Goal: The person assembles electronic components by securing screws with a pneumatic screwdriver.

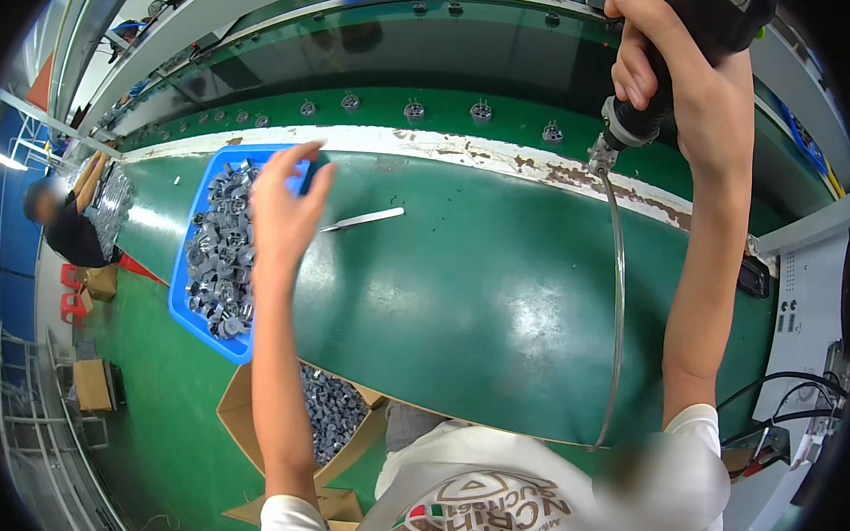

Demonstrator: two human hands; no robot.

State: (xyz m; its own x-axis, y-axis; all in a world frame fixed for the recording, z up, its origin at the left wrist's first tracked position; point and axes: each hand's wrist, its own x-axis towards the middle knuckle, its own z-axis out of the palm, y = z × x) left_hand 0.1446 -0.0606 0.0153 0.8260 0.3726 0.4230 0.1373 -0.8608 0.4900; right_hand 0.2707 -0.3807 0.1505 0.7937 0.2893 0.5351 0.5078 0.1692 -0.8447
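Observation:
My left hand (289, 205) is raised over the right rim of a blue plastic tray (180, 306), its thumb and fingers apart with nothing seen between them. Many small grey plastic parts (222, 240) are heaped in that tray. At the upper right, my right hand (689, 97) grips a black power screwdriver (652, 119) with a metal head. From this head a clear feed tube (618, 304) hangs down across the green worktop (413, 313). A slim, pale, flat tool (368, 218) lies beside my left hand; I cannot tell its kind.
Beyond a worn white ledge (450, 150), round grey parts (481, 111) stand spaced out on a green strip. Below the table's front edge is a cardboard box (235, 405) of small grey parts. Another person (76, 233) works at the far left. A pale equipment cabinet (813, 295) stands right.

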